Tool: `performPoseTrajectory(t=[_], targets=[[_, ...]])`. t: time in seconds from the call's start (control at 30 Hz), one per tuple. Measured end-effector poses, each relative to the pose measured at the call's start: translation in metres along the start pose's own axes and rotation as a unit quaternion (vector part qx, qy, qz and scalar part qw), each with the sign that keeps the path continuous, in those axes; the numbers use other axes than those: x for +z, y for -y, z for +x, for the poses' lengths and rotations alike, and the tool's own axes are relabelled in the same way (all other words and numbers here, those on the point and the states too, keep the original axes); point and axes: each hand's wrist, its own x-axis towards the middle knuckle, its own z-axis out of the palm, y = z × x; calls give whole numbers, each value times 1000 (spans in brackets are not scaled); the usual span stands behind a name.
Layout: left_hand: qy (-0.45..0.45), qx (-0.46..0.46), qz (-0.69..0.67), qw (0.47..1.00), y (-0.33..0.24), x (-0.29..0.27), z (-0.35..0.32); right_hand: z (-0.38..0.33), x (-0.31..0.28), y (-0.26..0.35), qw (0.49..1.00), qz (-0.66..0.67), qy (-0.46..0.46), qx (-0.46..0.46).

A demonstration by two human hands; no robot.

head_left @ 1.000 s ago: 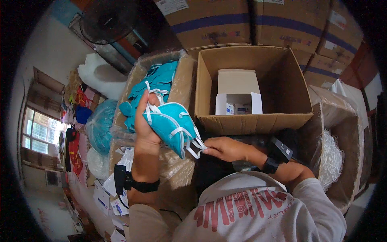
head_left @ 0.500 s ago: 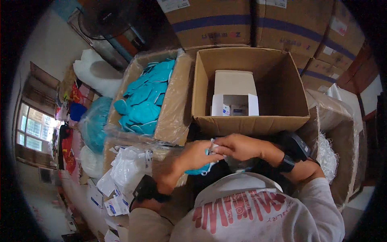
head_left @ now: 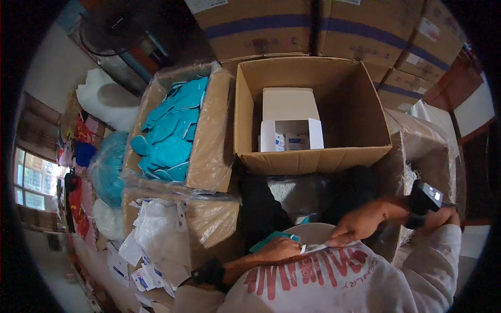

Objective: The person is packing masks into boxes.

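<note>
Close in front of my body, my left hand [head_left: 280, 250] is closed on a teal face mask [head_left: 267, 241], mostly covered by the fingers. A thin white strap [head_left: 315, 247] runs from beside the mask toward my right hand [head_left: 356, 227], whose fingers pinch its other end. The strap looks stretched nearly straight between the two hands. Many similar teal masks [head_left: 175, 128] are heaped in a plastic-lined carton at the left.
An open carton [head_left: 313, 163] ahead holds a white box [head_left: 290, 104] with small packets. White flat packets [head_left: 159, 229] fill a carton at lower left. At right, another carton [head_left: 425, 151] holds white stringy material. Stacked cartons [head_left: 258, 31] stand behind.
Both hands have come down toward my body and moved apart, my right hand going right. The white strap is now drawn out between them. The view has shifted slightly.
</note>
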Motion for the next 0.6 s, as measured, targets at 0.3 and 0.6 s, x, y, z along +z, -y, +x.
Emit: performPoseTrajectory(t=[0.3,0.6], targets=[[31,-69,12,997,-5,-7,1,-76,-3,-42,966,206,93,127],[-115,-101,-53,987,1,-2,-22,-154,-8,-54,933,25,-145,327]])
